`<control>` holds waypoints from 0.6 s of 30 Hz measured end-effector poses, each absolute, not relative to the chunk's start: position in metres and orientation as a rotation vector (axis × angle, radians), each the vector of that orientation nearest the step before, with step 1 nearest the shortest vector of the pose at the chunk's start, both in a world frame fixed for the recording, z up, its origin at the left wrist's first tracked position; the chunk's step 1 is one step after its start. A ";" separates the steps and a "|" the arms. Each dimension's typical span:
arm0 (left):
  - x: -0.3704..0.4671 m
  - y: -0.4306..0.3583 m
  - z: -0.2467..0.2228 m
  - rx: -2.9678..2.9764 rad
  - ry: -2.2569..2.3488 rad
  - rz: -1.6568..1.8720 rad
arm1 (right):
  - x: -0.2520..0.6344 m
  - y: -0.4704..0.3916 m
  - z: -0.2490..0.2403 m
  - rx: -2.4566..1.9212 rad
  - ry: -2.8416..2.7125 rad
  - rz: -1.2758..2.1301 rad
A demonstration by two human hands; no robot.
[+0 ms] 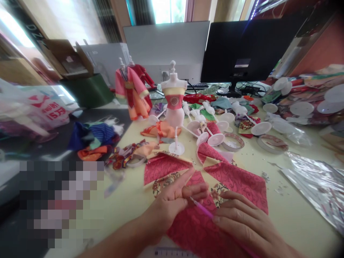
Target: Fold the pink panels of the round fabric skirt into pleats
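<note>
My right hand (242, 218) is closed around a slim pink pen-like tool (204, 209), whose thin pale tip points at the fingers of my left hand. Palm partly up, my left hand (174, 195) has its index finger stretched out and the others loosely bent; I make out nothing held in it. Under both hands lies a red patterned doll-size garment (193, 229) with cream floral panels, spread on the table. Beyond it stands a small white dress form (174, 118) wearing a red and yellow band.
Left of the dress form stands a pink doll robe (131, 89). Several white stands lie behind, beside rolls of tape (233, 142). Small shiny bits and a silvery plastic sheet (317, 186) are at right. Monitors (242, 53) line the back; a ruler (174, 252) shows at the near edge.
</note>
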State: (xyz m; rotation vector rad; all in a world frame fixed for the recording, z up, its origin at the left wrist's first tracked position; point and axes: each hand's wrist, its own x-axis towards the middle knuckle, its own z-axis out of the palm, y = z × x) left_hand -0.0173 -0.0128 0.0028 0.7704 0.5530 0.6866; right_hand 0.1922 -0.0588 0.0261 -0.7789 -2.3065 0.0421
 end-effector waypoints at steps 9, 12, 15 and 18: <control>-0.015 -0.012 0.011 0.768 0.548 0.692 | 0.193 -0.061 0.027 -0.798 -2.309 0.089; -0.014 -0.011 0.010 0.768 0.555 0.701 | 0.194 -0.061 0.029 -0.800 -2.308 0.081; -0.015 -0.011 0.008 0.803 0.542 0.693 | 0.194 -0.060 0.029 -0.787 -2.287 0.086; -0.016 -0.012 0.006 0.855 0.520 0.675 | 0.191 -0.059 0.028 -0.759 -2.217 0.131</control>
